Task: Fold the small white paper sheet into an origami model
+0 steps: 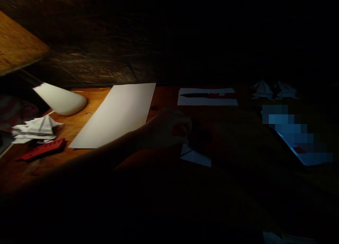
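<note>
A small piece of folded white paper is in the middle of the view, with a dark crease or slit across its upper left. My left hand reaches in from the left, its fingers and thumb pinched at the paper's upper tip. Close on the right side of the same paper is my right hand, so deep in shadow that its fingers do not show clearly. Behind the hands, a knife with a dark blade and red handle lies across a white paper stack.
A large white sheet lies left of centre. Further left are a lamp, a folded paper figure and a red ruler-like object. Two paper figures sit back right, above a bluish, partly pixelated flat thing. A wall stands behind.
</note>
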